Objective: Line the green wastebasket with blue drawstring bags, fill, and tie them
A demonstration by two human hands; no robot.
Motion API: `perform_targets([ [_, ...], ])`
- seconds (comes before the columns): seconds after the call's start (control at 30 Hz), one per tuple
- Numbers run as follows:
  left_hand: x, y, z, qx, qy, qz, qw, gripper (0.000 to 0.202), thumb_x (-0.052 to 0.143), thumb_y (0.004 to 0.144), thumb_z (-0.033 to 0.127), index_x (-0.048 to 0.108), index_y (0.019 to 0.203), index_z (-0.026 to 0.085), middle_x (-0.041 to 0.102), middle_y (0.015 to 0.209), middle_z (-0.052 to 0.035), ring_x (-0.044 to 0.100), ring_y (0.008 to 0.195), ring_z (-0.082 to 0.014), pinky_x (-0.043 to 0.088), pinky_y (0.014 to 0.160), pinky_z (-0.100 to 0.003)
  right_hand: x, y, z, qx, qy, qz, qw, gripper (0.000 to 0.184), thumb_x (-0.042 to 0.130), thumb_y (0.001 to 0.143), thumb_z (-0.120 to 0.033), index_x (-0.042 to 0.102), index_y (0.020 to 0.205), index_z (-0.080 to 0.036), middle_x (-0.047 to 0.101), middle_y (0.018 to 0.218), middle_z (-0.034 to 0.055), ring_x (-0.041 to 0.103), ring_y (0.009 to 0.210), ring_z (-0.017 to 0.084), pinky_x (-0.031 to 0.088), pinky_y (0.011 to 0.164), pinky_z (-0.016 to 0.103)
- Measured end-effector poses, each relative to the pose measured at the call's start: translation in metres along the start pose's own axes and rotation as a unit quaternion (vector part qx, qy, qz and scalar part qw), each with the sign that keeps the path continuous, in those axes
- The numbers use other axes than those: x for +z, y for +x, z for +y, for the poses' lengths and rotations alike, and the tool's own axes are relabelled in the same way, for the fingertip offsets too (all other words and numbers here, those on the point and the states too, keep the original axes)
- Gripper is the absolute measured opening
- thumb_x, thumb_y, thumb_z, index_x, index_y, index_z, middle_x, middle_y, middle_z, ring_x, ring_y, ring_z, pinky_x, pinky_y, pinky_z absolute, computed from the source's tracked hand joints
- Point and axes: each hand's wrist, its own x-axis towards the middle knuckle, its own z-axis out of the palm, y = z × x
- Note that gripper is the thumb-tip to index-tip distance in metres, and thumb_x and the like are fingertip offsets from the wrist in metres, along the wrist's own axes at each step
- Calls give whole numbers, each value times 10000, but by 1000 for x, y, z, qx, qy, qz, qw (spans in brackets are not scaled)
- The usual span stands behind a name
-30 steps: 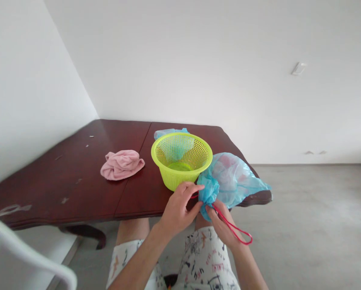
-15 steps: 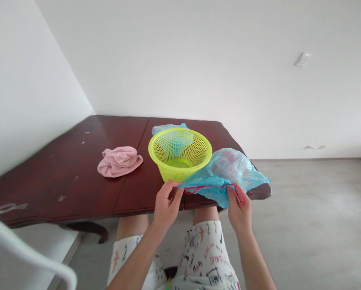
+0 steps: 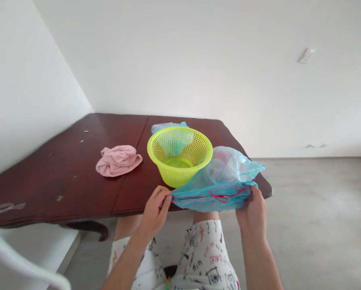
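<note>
A translucent blue plastic bag (image 3: pixel 229 171) with a red drawstring (image 3: pixel 219 196) lies at the table's front right corner. Its mouth is stretched sideways between my two hands. My left hand (image 3: pixel 156 209) pinches the left end of the rim, just in front of the yellow-green basket (image 3: pixel 180 175). At the right end, my right hand (image 3: pixel 253 209) grips the rim, its fingers partly behind the plastic. Something rounded, pinkish and whitish shows dimly inside the bag; I cannot make out what it is. The basket stands upright against the bag's left side.
A crumpled pink cloth (image 3: pixel 119 161) rests left of the basket on the dark wooden table (image 3: pixel 62 173). Behind the basket lies another piece of blue plastic (image 3: pixel 165 126). White walls border the table's back and left. A white curved bar (image 3: pixel 26 262) is at lower left.
My hands have moved apart, the left one leftward and the right one rightward. The bag's mouth is now pulled wider and flatter, with the red drawstring loop lying across its middle.
</note>
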Motion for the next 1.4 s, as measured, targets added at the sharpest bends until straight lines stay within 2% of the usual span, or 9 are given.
perform_targets([
  [0.13,-2,-5,-9,-36,-67,45,996,327,578,1245,480,799,1168,250,714,1137,-95,697,1062,-265,578,956,-374,10,2,-5,38,28,-11,999,353,854,916,-483,838,1185,-255,899,1138,20,842,1039,249,718,902,366],
  [0.3,3,-8,11,-16,-124,-78,989,637,453,1204,804,652,977,243,696,1125,-118,673,1054,-293,559,944,-415,17,-11,0,39,-18,-28,999,365,890,900,-588,814,1042,-260,865,1004,17,816,952,242,683,757,315],
  [0.4,19,-7,32,21,-40,-85,995,708,731,996,948,685,1171,263,720,1244,-141,681,1154,-349,557,1013,-467,24,-25,1,32,-88,-102,990,424,927,879,-644,758,918,-257,731,766,-16,665,693,185,562,592,268],
  [0.6,62,13,51,44,-25,-92,995,245,715,1173,507,735,1266,282,794,1262,-125,726,1185,-344,567,1073,-512,50,-42,-19,-86,-284,-339,893,339,844,897,-418,611,721,-245,562,679,-40,480,654,140,415,589,251],
  [0.8,71,20,50,-58,-219,-48,973,376,599,1227,608,709,1183,251,762,1040,-75,710,918,-244,592,843,-370,46,-19,-32,-133,-363,-363,848,188,802,857,-358,698,774,-226,622,714,-24,528,713,163,411,640,273],
  [1.03,50,32,71,-141,-370,54,917,493,831,1085,699,664,1094,235,531,817,45,447,687,-122,395,629,-237,13,38,-52,-181,-428,-284,838,140,731,850,-346,779,841,-215,689,770,-4,576,730,191,449,673,295],
  [1.2,28,35,84,-57,-263,71,961,397,757,1169,598,727,1036,226,584,812,21,471,661,-123,388,609,-253,12,52,-78,-196,-411,-236,859,188,753,913,-369,761,811,-212,586,687,-27,478,642,155,352,572,275],
  [1.33,20,24,105,144,-197,290,925,330,621,1232,486,715,1024,247,615,862,-7,586,756,-174,500,691,-293,35,44,-98,-203,-375,-250,869,324,776,1020,-456,728,815,-210,543,683,-29,419,623,140,310,533,264],
  [1.4,16,21,118,259,-169,232,922,381,533,1248,543,735,1100,256,690,922,-40,683,845,-218,589,764,-343,50,34,-109,-211,-358,-303,857,383,782,1064,-483,707,807,-209,552,696,-23,431,639,139,338,549,259],
])
